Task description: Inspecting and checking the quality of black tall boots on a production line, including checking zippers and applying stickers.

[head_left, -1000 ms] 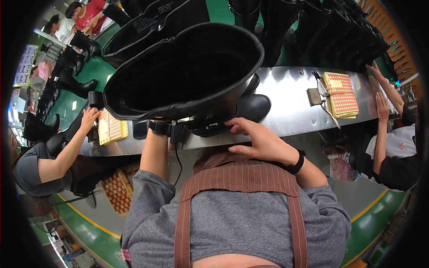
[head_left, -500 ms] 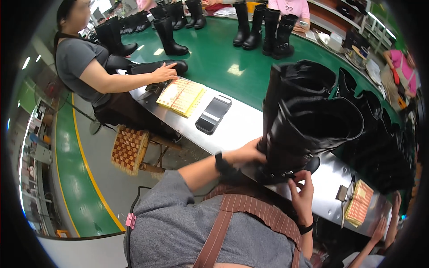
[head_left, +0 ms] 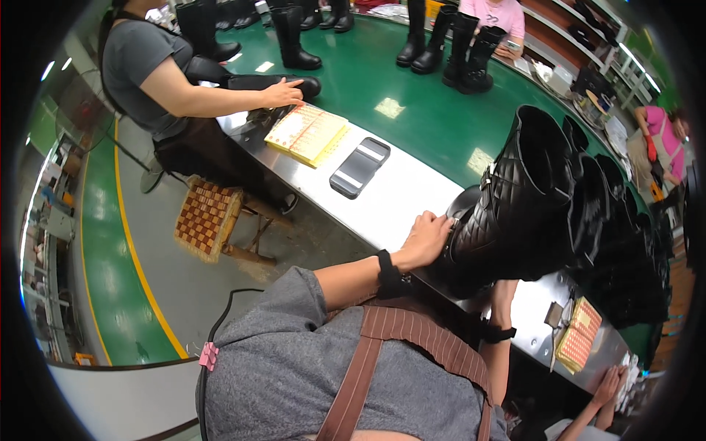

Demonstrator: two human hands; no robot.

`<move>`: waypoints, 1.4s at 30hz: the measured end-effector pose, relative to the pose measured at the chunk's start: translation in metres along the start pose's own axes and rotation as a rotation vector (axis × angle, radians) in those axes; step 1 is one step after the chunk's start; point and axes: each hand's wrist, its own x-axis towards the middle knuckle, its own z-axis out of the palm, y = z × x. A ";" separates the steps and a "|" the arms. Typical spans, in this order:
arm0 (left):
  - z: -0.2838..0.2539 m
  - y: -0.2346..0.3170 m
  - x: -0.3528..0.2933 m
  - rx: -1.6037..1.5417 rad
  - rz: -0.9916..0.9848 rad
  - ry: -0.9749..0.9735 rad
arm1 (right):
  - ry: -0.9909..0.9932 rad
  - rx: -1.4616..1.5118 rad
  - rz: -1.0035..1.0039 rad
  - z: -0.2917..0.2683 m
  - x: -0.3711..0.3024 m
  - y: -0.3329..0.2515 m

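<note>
as my left hand [head_left: 426, 239] grips the boot [head_left: 504, 220] center-right, uneven pressure could tip it; my right hand's [head_left: 504, 296] hold is hidden.

Single cam, L one of the pair on my head: wide fisheye, looking down past my chest & out over the table [head_left: 353, 81]. Faces fwd, tilted, so the near edge slants down to the R past my hands. My L hand [head_left: 426, 239] sits a bit R of centre; my R hand [head_left: 504, 291] is lower & further R, partly hidden by the boot [head_left: 511, 209]. Nearest the lens, below both hands: my grey shirt [head_left: 272, 367] & apron [head_left: 423, 334]. Boot's close too, just beyond the L hand. View also takes in a co-worker [head_left: 147, 62], well L of my hands. Rim's black.
</note>
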 end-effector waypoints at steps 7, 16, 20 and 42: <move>0.006 0.006 -0.010 -0.767 0.168 -0.053 | 0.105 -0.063 -0.193 0.002 0.014 -0.047; 0.009 -0.010 0.055 -1.198 0.226 -0.403 | -0.173 0.966 -0.253 -0.021 0.022 -0.067; -0.004 -0.004 0.041 -1.185 0.279 -0.433 | -0.250 1.100 0.004 -0.023 0.013 -0.055; -0.049 0.053 -0.028 -2.048 -0.185 -0.675 | -0.376 1.742 0.206 -0.034 -0.056 -0.109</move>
